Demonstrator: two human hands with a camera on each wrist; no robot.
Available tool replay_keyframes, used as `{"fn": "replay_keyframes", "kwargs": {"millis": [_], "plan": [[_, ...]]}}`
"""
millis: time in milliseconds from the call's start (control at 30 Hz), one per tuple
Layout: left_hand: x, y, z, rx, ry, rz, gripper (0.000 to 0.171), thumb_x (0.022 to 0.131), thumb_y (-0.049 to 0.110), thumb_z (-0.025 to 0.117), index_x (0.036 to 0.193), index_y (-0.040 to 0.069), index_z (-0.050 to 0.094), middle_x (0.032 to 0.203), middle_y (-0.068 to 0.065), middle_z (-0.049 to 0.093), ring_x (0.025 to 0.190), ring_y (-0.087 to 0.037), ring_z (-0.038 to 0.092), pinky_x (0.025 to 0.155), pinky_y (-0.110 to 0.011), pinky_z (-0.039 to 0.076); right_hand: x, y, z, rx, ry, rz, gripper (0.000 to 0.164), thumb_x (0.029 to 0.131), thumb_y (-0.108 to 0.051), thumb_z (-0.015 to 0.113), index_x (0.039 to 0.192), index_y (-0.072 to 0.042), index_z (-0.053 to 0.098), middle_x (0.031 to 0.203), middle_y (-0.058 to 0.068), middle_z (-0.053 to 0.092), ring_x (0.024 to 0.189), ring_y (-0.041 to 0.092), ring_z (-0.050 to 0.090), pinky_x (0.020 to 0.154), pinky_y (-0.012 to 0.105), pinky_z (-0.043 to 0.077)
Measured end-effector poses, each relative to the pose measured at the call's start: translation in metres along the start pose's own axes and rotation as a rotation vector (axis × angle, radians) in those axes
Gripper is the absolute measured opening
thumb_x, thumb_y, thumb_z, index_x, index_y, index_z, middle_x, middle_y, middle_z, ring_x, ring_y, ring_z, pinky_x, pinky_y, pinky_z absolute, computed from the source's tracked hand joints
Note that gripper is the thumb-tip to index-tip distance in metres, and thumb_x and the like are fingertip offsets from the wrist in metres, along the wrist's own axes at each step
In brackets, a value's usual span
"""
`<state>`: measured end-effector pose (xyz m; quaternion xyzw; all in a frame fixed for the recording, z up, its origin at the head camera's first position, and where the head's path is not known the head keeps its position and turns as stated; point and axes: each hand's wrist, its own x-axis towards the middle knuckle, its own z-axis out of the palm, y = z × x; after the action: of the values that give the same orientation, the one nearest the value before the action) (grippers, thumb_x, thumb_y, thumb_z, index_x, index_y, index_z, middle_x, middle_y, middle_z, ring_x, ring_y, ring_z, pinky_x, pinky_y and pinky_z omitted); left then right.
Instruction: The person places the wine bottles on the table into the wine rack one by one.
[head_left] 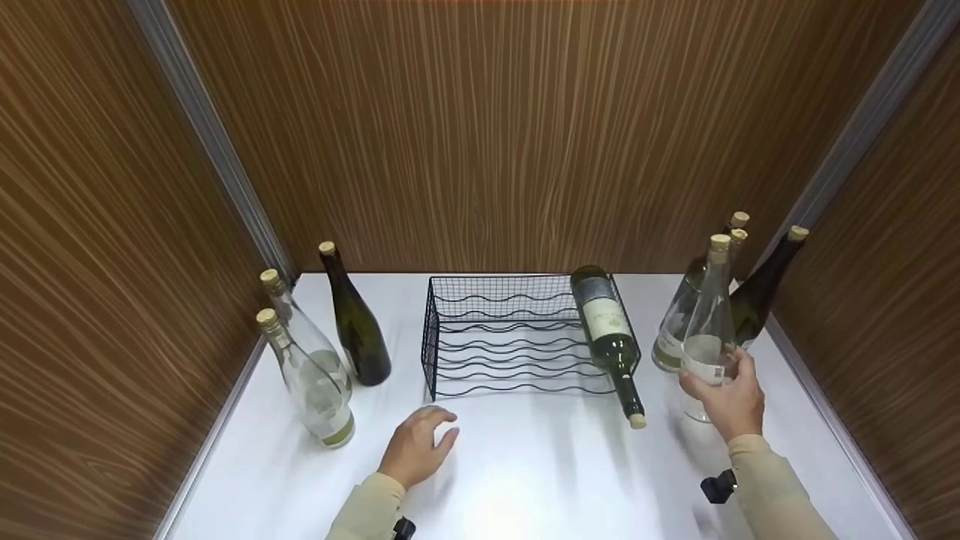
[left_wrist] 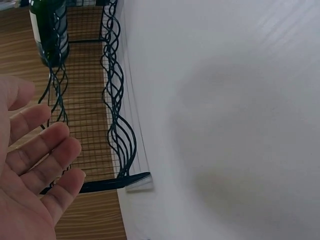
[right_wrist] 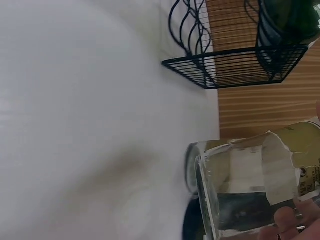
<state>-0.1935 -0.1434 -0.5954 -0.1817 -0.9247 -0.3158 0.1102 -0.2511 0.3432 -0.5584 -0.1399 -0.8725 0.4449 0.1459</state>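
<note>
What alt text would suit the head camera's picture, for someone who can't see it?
A person's right hand grips a clear corked bottle at the right of a white table. The empty left hand is in front of a black wire rack, where a green bottle lies, neck toward the viewer; more corked bottles stand at both sides.

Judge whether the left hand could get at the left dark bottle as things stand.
Probably yes: the left hand is empty, and the way to the left dark bottle looks free between the near clear bottle and the rack.
</note>
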Motion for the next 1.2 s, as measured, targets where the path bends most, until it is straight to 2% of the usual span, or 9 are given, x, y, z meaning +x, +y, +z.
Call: {"fn": "replay_keyframes", "kwargs": {"millis": [167,333,533,667,767,867,1033,1200], "plan": [[0.002,0.004,-0.005,0.036,0.022,0.067,0.018,0.087,0.024,0.062,0.099,0.012,0.065,0.101,0.003,0.062,0.099,-0.017,0.057,0.086,-0.035,0.047,-0.002,-0.018,-0.004,0.015,0.056,-0.102,0.089,0.068,-0.042,0.078,0.140,-0.020,0.031,0.126,0.016,0.046,0.110,0.032,0.042,0.086,0.054,0.035],[0.007,0.010,-0.016,0.060,0.016,0.113,0.017,0.087,0.026,0.062,0.100,0.015,0.065,0.101,0.005,0.062,0.097,-0.014,0.057,0.083,-0.034,0.048,-0.003,-0.037,-0.010,-0.015,0.106,-0.219,0.086,0.064,-0.039,0.081,0.136,-0.023,0.038,0.120,0.012,0.050,0.108,0.029,0.044,0.081,0.052,0.034],[0.016,0.021,-0.032,0.084,0.057,0.215,0.016,0.086,0.025,0.062,0.098,0.016,0.065,0.100,0.005,0.061,0.095,-0.012,0.057,0.079,-0.033,0.049,-0.004,-0.059,-0.017,-0.074,0.153,-0.468,0.086,0.057,-0.033,0.086,0.132,-0.019,0.046,0.114,0.010,0.054,0.103,0.027,0.050,0.078,0.048,0.038],[0.023,0.032,-0.043,0.098,0.104,0.303,0.015,0.085,0.024,0.063,0.097,0.015,0.065,0.099,0.006,0.060,0.093,-0.011,0.056,0.079,-0.031,0.048,-0.007,-0.077,-0.023,-0.150,0.186,-0.642,0.089,0.053,-0.034,0.087,0.131,-0.017,0.048,0.106,0.010,0.056,0.094,0.025,0.051,0.067,0.046,0.041],[0.027,0.041,-0.052,0.117,0.138,0.364,0.015,0.085,0.023,0.064,0.097,0.015,0.065,0.099,0.005,0.061,0.094,-0.011,0.057,0.080,-0.030,0.048,-0.010,-0.092,-0.027,-0.211,0.223,-0.773,0.088,0.050,-0.036,0.086,0.129,-0.016,0.051,0.106,0.008,0.060,0.090,0.025,0.055,0.059,0.044,0.042],[0.032,0.052,-0.061,0.146,0.158,0.406,0.015,0.085,0.024,0.064,0.097,0.016,0.065,0.100,0.005,0.061,0.095,-0.010,0.056,0.081,-0.030,0.048,-0.012,-0.105,-0.029,-0.265,0.226,-0.880,0.086,0.051,-0.040,0.082,0.128,-0.015,0.053,0.109,0.008,0.062,0.088,0.026,0.059,0.058,0.043,0.045],[0.039,0.067,-0.072,0.179,0.173,0.449,0.015,0.085,0.024,0.062,0.098,0.016,0.066,0.100,0.005,0.061,0.095,-0.009,0.056,0.081,-0.028,0.047,-0.016,-0.120,-0.029,-0.372,0.190,-0.982,0.085,0.051,-0.043,0.079,0.126,-0.014,0.054,0.103,0.009,0.063,0.082,0.027,0.060,0.057,0.043,0.047],[0.046,0.071,-0.076,0.182,0.183,0.468,0.014,0.086,0.023,0.060,0.096,0.016,0.067,0.097,0.006,0.061,0.093,-0.009,0.056,0.080,-0.027,0.047,-0.018,-0.125,-0.027,-0.461,0.160,-1.030,0.085,0.051,-0.047,0.078,0.125,-0.012,0.055,0.102,0.009,0.062,0.078,0.027,0.060,0.055,0.043,0.049]]}}
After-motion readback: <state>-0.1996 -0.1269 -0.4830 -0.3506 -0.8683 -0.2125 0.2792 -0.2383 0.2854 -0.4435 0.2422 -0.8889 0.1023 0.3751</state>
